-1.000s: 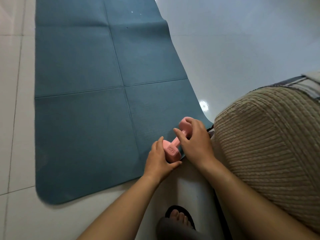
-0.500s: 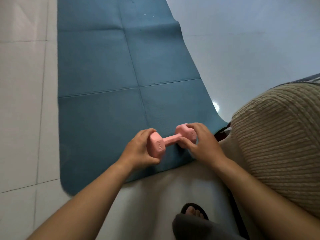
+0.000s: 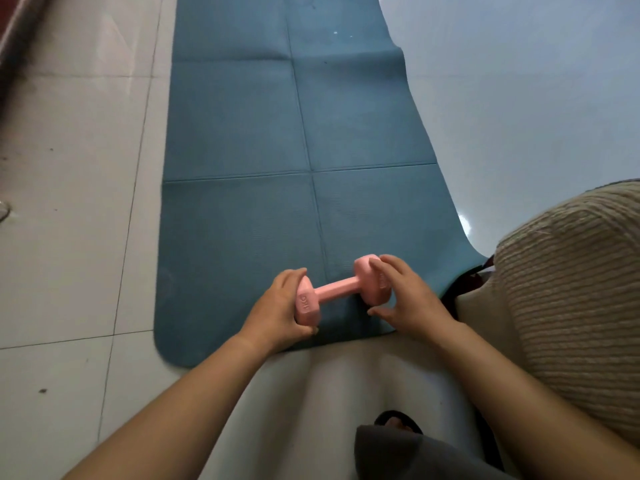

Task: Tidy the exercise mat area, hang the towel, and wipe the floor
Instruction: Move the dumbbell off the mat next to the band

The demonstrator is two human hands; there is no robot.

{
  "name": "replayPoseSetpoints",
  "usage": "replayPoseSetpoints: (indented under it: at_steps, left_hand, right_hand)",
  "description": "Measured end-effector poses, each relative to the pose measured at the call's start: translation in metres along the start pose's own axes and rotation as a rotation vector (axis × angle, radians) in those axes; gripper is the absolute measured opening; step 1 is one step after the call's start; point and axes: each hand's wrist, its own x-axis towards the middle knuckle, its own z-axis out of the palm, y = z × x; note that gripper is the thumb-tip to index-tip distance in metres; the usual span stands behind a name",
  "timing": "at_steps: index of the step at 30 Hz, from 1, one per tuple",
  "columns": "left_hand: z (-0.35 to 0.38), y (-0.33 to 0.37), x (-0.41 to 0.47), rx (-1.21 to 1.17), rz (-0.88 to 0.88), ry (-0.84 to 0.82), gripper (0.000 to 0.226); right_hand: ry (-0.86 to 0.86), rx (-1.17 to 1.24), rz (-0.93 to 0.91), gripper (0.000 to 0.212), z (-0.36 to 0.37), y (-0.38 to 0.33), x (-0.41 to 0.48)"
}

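1. Two grips are on the dumbbell (image 3: 337, 287) in the head view. The left grip (image 3: 277, 306) wraps its left head, with fingers and thumb curled round it. The right grip (image 3: 408, 299) cups the right head, fingers over the top and thumb spread just below.
2. The dumbbell spans the gap between the grips, its bar bare, over the near end of the mat (image 3: 242, 168). I cannot tell whether it rests there or is just lifted.
3. A second ago it pointed nearly end-on toward the person, at the mat corner on the right grip's side, with the grips bunched close. Now it lies crosswise, further toward the left grip's side, and the grips have spread to its ends.
4. The mat lies flat, running away beyond the grips, with floor (image 3: 69, 202) outside each of them.
5. My judgement is that this is the clearing step, early in the task. The hold on both ends suits carrying the dumbbell off the mat. No towel is in view, and the wiping looks not yet begun.
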Motion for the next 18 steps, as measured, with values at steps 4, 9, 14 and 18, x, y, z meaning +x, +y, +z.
replayPoseSetpoints:
  at_steps: [4,9,14,18]
  left_hand:
    - [0.001,-0.001,0.003,-0.042,-0.082,0.065,0.107]
    - [-0.005,-0.002,0.004,0.025,-0.02,0.085,0.089]
    - [-0.005,0.002,0.009,0.127,-0.008,0.102,0.068]
    - [-0.005,0.008,0.011,0.256,-0.04,0.056,0.063]
  right_hand:
    - [-0.011,-0.019,-0.016,0.099,-0.001,0.004,0.015]
    - [-0.008,-0.037,-0.053,0.101,0.009,0.008,0.03]
    - [0.11,0.012,-0.106,0.068,0.022,0.011,0.031]
    - [0.14,-0.008,-0.114,0.056,0.02,0.003,0.03]
